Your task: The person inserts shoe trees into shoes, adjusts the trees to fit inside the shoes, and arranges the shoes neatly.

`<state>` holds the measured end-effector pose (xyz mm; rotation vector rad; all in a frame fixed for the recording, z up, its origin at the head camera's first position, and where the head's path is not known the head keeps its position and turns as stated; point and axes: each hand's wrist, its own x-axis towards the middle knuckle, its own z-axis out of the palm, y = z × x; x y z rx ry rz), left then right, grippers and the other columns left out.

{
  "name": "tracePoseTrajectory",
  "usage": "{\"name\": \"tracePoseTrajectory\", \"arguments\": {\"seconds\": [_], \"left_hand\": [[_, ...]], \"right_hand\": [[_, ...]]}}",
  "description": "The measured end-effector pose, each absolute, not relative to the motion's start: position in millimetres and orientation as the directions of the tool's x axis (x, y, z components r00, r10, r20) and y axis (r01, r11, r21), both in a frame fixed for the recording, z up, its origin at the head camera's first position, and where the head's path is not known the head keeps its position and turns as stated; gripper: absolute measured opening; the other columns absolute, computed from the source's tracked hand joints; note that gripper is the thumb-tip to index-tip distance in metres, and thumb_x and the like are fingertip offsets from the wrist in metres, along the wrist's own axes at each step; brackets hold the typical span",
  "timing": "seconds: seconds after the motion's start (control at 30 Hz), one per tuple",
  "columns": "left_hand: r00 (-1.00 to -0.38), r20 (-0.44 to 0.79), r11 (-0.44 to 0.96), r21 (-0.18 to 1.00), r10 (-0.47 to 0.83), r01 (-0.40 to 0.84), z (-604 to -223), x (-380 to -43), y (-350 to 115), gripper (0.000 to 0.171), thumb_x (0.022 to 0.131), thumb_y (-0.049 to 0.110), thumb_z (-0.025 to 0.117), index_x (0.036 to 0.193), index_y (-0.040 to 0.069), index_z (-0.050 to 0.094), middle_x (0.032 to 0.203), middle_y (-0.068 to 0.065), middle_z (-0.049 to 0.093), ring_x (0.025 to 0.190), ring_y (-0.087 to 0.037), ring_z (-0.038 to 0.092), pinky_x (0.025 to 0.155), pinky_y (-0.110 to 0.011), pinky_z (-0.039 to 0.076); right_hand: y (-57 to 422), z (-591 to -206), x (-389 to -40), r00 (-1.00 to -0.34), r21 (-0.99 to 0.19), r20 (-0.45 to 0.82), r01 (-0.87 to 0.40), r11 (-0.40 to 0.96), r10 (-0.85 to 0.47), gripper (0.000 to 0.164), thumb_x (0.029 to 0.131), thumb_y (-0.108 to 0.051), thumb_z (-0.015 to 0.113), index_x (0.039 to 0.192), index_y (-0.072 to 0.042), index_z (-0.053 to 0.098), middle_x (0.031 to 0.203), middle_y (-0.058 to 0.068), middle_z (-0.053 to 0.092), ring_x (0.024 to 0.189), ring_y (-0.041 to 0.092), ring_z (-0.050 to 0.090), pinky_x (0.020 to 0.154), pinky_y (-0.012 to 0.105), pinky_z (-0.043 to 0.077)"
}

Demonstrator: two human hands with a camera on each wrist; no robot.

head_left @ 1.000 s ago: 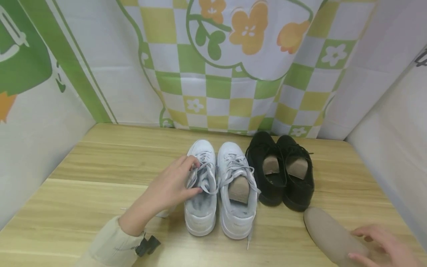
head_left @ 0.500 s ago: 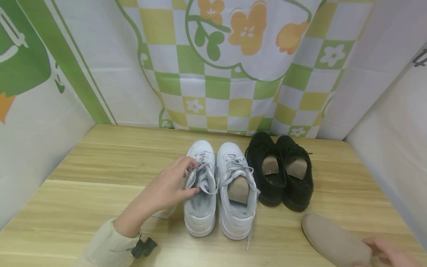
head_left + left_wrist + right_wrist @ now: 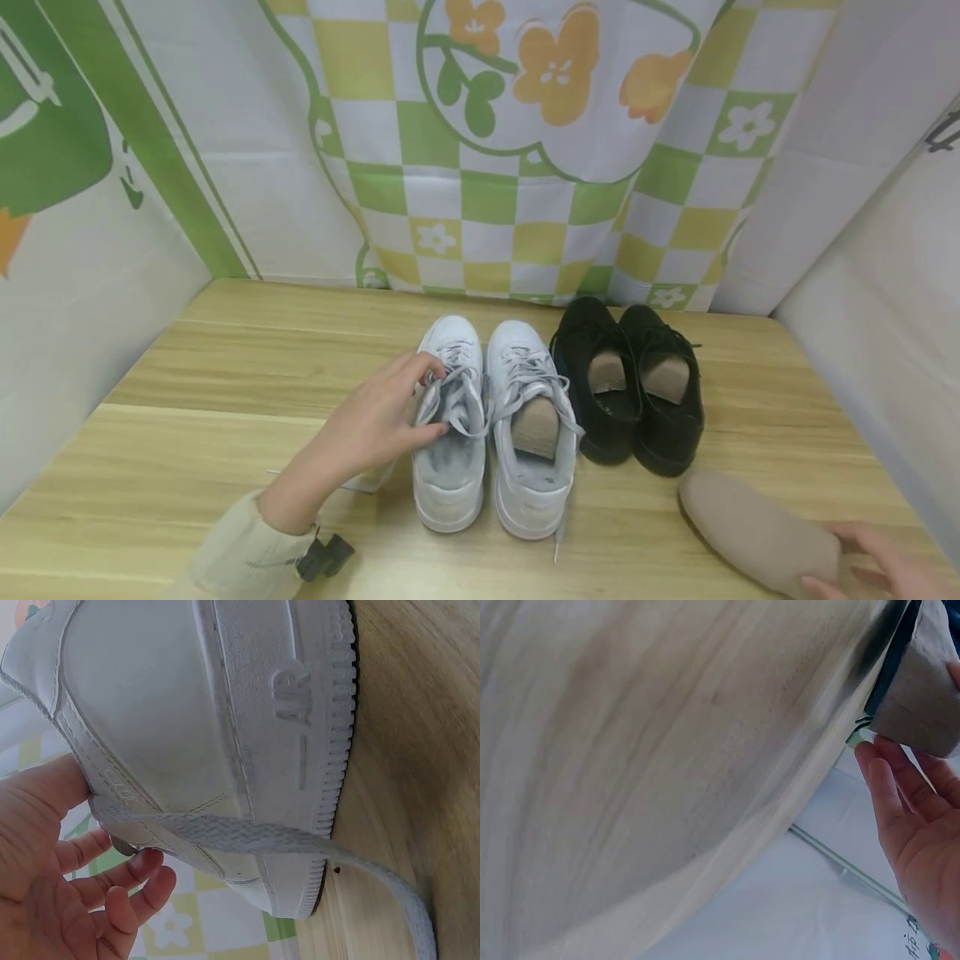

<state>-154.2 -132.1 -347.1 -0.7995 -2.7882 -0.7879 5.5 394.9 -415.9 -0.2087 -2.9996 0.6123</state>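
In the head view, my left hand holds the left white sneaker at its opening, the thumb at the tongue and the fingers by the laces. The left wrist view shows this sneaker's outer side with a lace hanging across it. At the lower right, my right hand grips the blunt end of a beige foot-shaped shoe tree; its rounded toe points toward the shoes. A similar beige block sits inside the right white sneaker. Dark lining shows in the left sneaker's opening.
Black lace-up shoes stand right of the sneakers, each with a beige block inside. Behind the wooden tabletop hangs a checked floral curtain. A small black clip-like device is at my left sleeve.
My right hand has shifted to the lower right along the shoe tree to its blunt end, and the shoe tree has tilted slightly. The left hand and shoes have hardly moved.
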Motion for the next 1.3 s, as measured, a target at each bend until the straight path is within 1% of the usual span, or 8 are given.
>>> {"name": "tracePoseTrajectory", "arguments": {"seconds": [0.2, 0.3, 0.43, 0.57, 0.63, 0.7, 1.07, 1.3], "left_hand": [[-0.849, 0.279, 0.727, 0.438, 0.449, 0.528, -347, -154, -131, 0.053, 0.072, 0.021, 0.087, 0.114, 0.014, 0.056, 0.11, -0.003, 0.063, 0.097, -0.021, 0.06, 0.084, -0.042, 0.053], [-0.853, 0.273, 0.732, 0.437, 0.445, 0.522, -347, -154, -131, 0.053, 0.071, 0.022, 0.087, 0.114, 0.014, 0.056, 0.112, -0.004, 0.063, 0.102, -0.023, 0.061, 0.088, -0.044, 0.054], [-0.856, 0.269, 0.737, 0.436, 0.441, 0.517, -348, -154, -130, 0.053, 0.071, 0.022, 0.087, 0.114, 0.014, 0.057, 0.115, -0.005, 0.064, 0.109, -0.026, 0.061, 0.093, -0.046, 0.053], [-0.853, 0.274, 0.733, 0.437, 0.444, 0.521, -348, -154, -130, 0.052, 0.071, 0.021, 0.087, 0.114, 0.014, 0.057, 0.114, -0.004, 0.065, 0.107, -0.025, 0.062, 0.091, -0.045, 0.053], [-0.851, 0.278, 0.732, 0.435, 0.445, 0.525, -348, -154, -130, 0.052, 0.071, 0.021, 0.087, 0.114, 0.014, 0.057, 0.113, -0.004, 0.065, 0.106, -0.025, 0.062, 0.09, -0.045, 0.053], [-0.849, 0.282, 0.73, 0.433, 0.447, 0.528, -348, -154, -130, 0.052, 0.072, 0.021, 0.087, 0.114, 0.013, 0.057, 0.113, -0.004, 0.065, 0.106, -0.025, 0.062, 0.09, -0.045, 0.053], [-0.841, 0.297, 0.727, 0.424, 0.453, 0.541, -348, -155, -131, 0.051, 0.072, 0.022, 0.086, 0.114, 0.012, 0.058, 0.115, -0.005, 0.066, 0.109, -0.026, 0.062, 0.094, -0.046, 0.052], [-0.84, 0.303, 0.726, 0.423, 0.451, 0.542, -348, -154, -132, 0.05, 0.073, 0.022, 0.086, 0.113, 0.012, 0.058, 0.114, -0.005, 0.066, 0.11, -0.027, 0.062, 0.095, -0.046, 0.052]], "right_hand": [[388, -418, 6, -0.972, -0.446, 0.194, 0.034, 0.894, 0.135, 0.066, 0.065, -0.016, 0.093, 0.116, 0.006, 0.058, 0.102, 0.023, 0.067, 0.088, -0.029, 0.035, 0.057, 0.012, 0.049], [387, -417, 4, -0.968, -0.463, 0.219, 0.006, 0.886, 0.121, 0.064, 0.065, -0.013, 0.093, 0.116, 0.003, 0.059, 0.104, 0.02, 0.066, 0.09, -0.028, 0.038, 0.058, 0.012, 0.05], [389, -413, -2, -0.974, -0.49, 0.197, -0.001, 0.872, 0.109, 0.062, 0.066, -0.011, 0.092, 0.117, 0.001, 0.059, 0.104, -0.015, 0.062, 0.091, -0.027, 0.04, 0.058, 0.028, 0.057], [387, -412, -3, -0.962, -0.522, 0.248, -0.033, 0.852, 0.114, 0.06, 0.063, -0.003, 0.091, 0.114, 0.0, 0.059, 0.1, -0.04, 0.048, 0.091, -0.026, 0.044, 0.063, 0.013, 0.053], [386, -411, -1, -0.951, -0.531, 0.287, -0.058, 0.845, 0.114, 0.06, 0.062, 0.001, 0.091, 0.113, 0.0, 0.059, 0.101, -0.04, 0.049, 0.092, -0.026, 0.046, 0.064, 0.001, 0.045], [384, -410, 0, -0.943, -0.547, 0.311, -0.078, 0.833, 0.116, 0.059, 0.062, 0.005, 0.089, 0.113, 0.001, 0.059, 0.102, -0.038, 0.051, 0.092, -0.025, 0.048, 0.065, -0.001, 0.042], [367, -384, -10, -0.887, -0.594, 0.459, -0.261, 0.761, 0.053, 0.062, 0.055, 0.027, 0.079, 0.111, 0.012, 0.06, 0.107, -0.025, 0.061, 0.1, -0.017, 0.056, 0.072, 0.0, 0.046], [357, -371, -21, -0.894, -0.577, 0.449, -0.298, 0.76, -0.009, 0.064, 0.059, 0.022, 0.081, 0.117, 0.004, 0.062, 0.114, -0.027, 0.058, 0.104, -0.018, 0.051, 0.074, -0.002, 0.043]]}}
